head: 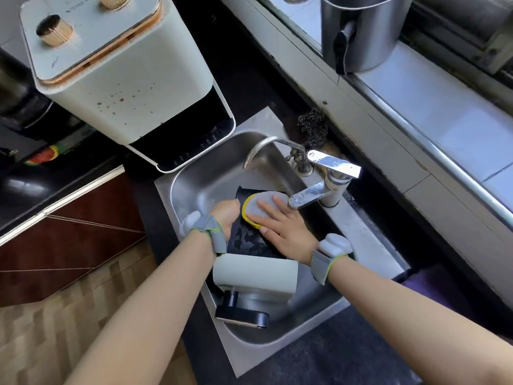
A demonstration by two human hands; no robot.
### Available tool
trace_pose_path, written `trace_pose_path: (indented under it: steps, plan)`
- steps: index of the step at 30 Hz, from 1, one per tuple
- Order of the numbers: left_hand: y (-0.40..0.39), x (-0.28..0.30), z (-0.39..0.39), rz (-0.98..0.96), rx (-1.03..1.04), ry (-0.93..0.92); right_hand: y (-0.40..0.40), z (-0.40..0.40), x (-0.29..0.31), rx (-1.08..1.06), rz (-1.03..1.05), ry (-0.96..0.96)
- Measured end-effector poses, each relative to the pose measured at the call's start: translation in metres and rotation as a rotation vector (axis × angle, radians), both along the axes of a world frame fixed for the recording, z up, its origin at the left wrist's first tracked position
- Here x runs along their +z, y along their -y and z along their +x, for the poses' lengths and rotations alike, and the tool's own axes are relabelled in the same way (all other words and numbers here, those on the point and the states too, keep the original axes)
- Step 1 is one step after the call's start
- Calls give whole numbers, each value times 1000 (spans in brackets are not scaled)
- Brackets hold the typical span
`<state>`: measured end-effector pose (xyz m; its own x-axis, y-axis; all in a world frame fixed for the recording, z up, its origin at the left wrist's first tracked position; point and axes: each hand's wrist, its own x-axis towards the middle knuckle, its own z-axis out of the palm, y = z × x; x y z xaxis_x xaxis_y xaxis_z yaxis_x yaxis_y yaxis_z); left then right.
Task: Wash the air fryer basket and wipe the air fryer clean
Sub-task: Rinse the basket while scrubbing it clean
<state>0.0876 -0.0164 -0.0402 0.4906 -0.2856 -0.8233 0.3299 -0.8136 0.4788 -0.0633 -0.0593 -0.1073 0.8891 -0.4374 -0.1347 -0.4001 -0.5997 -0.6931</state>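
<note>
The air fryer basket [251, 245] lies in the steel sink [194, 179], its dark wet underside turned up and its pale front panel and black handle pointing toward the person. The right hand [280, 226] lies flat on a round sponge [259, 209], grey on top with a yellow rim, fingers straight and spread, pressing it against the basket's dark surface near the far end. The left hand [226, 215] curls over the basket's left edge and grips it; its fingertips are hidden behind the rim. Both wrists wear grey bands with small white devices.

Just right of the sponge the chrome tap [311, 194] reaches out over the sink, its lever above it, and a thinner curved spout [266, 145] arches beside it. A dark wire scourer [312, 127] sits behind the taps against the wall. The air fryer [119, 87], white with two brass-coloured knobs and reddish spatter on its front, stands on the dark desk [227, 65] at the sink's far left corner, its basket slot gaping. On the window ledge stands a steel pot [363, 34].
</note>
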Motion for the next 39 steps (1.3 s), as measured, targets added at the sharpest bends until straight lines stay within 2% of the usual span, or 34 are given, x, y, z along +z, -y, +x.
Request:
trace_pose_path:
  steps: [5,8,12,13,16,18,24,26,29,32,35,39]
  plan:
    - [15,1,-12,71,-333,323,14,-4,6,-330,34,174]
    - [18,2,-12,116,-486,439,6,-12,3,-343,157,171]
    - [12,0,-7,156,-720,540,-5,-24,0,-379,322,264]
    - [10,0,-8,166,-758,559,-5,-28,-1,-400,425,254]
    - [2,-3,-13,182,-874,622,1,-36,-4,-559,979,162]
    - [-2,-5,-16,167,-913,666,2,-37,-8,-661,1147,181]
    - [-14,6,-7,101,-862,751,-3,-21,-27,-600,1224,282]
    - [-22,12,-1,59,-806,738,1,-13,-36,-650,1231,196]
    - [-30,20,7,-16,-731,698,5,-8,-55,-900,1339,18]
    - [-34,26,19,-37,-668,621,-2,-10,-60,-957,1513,7]
    - [-35,25,34,-20,-511,511,-7,-13,-55,-900,1672,101]
    - [-39,20,47,-34,-278,306,3,-15,-45,-869,1665,167]
